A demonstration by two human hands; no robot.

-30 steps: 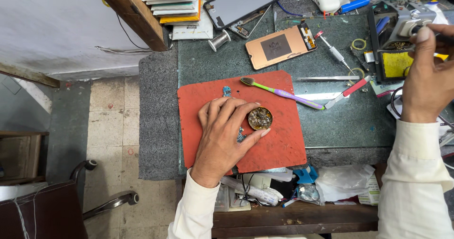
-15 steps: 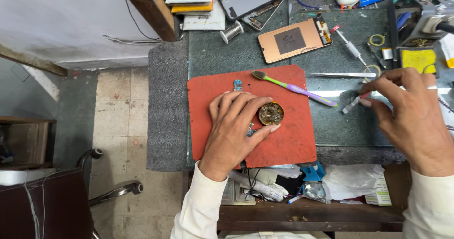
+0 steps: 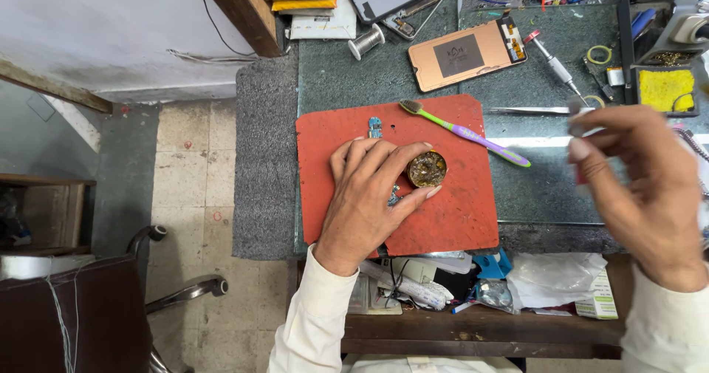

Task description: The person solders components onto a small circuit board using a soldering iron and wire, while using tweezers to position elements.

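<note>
The red mat (image 3: 443, 218) on the green bench serves as the landmark. Off its left edge lies a grey carpet strip (image 3: 266, 159). On the mat's left half the left hand (image 3: 365, 199) lies palm down, fingers spread and flat, pressing on a small bluish part that barely shows under them; what the part is cannot be told. Just above the fingertips, near the mat's top edge, sits a small blue circuit piece (image 3: 375, 127). Touching the hand's thumb side, near the mat's middle, stands a round brass tin (image 3: 427, 168) filled with dark, crusted paste. A green and purple toothbrush (image 3: 461, 131) lies slanted across the mat's upper right corner, its handle running off onto the bench. Above the mat rests a copper-backed phone screen (image 3: 467, 52). Right of the mat, metal tweezers (image 3: 532, 110) lie flat. Furthest right, above the bench, the right hand (image 3: 646, 188) is raised, thumb and fingertips pinched on a small red and white object, blurred.
</note>
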